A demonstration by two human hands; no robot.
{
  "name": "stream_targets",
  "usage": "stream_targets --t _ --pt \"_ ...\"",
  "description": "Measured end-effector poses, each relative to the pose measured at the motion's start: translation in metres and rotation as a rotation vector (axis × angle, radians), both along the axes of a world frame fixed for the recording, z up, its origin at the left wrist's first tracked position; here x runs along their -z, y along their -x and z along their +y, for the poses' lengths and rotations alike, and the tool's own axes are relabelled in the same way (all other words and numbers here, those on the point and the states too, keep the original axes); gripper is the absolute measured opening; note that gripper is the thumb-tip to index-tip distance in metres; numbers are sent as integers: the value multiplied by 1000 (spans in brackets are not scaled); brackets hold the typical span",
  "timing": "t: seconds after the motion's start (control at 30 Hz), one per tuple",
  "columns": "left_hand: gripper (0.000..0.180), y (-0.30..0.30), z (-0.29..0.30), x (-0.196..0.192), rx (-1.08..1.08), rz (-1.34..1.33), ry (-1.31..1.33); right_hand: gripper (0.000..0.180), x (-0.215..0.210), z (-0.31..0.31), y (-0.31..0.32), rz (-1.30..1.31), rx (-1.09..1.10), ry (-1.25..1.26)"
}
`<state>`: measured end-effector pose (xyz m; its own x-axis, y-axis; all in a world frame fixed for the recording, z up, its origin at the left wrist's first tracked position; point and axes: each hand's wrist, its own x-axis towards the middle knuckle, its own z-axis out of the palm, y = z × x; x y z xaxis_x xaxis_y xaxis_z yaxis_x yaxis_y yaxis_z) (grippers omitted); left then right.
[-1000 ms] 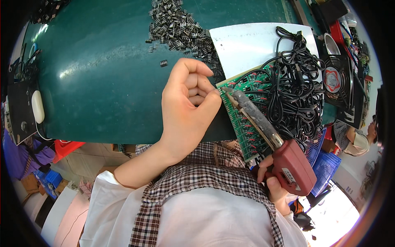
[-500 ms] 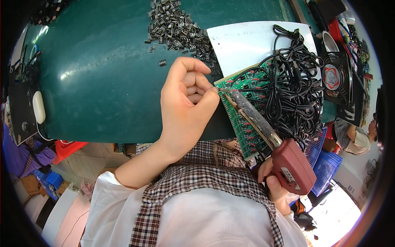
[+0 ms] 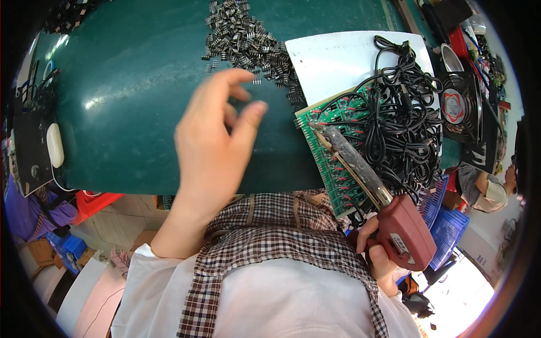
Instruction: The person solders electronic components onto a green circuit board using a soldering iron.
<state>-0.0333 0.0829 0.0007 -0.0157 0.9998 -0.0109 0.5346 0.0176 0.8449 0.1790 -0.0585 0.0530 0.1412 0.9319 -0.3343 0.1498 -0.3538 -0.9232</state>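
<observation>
My left hand (image 3: 217,141) hovers over the dark green table (image 3: 135,84) with fingers spread, holding nothing, its fingertips close to a pile of small black components (image 3: 245,36). My right hand (image 3: 375,256) grips the red handle of a soldering gun (image 3: 389,217), whose long dirty tip rests on the near corner of a green circuit board (image 3: 329,152). A tangle of black wires (image 3: 403,121) covers the board's right part.
A white sheet (image 3: 344,59) lies under the board and wires. A small fan (image 3: 456,107) stands at the right. A white oval object (image 3: 54,145) sits at the left table edge. Blue crates (image 3: 451,225) are below right, where another person (image 3: 484,188) sits.
My left hand was curled beside the board's corner; it has opened and moved left and up toward the component pile. The soldering gun has barely moved.
</observation>
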Motion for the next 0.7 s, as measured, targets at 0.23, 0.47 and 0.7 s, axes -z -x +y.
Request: stream_targets --t 0.23,0.47,0.7 --pt "13 22 13 8 15 365 -118 67 14 -14 -8 283 68 -8" --pt "7 18 11 11 41 157 -208 61 14 -11 -8 222 26 -47" --pt "13 4 -12 7 60 -625 337 70 10 -3 3 66 106 -115"
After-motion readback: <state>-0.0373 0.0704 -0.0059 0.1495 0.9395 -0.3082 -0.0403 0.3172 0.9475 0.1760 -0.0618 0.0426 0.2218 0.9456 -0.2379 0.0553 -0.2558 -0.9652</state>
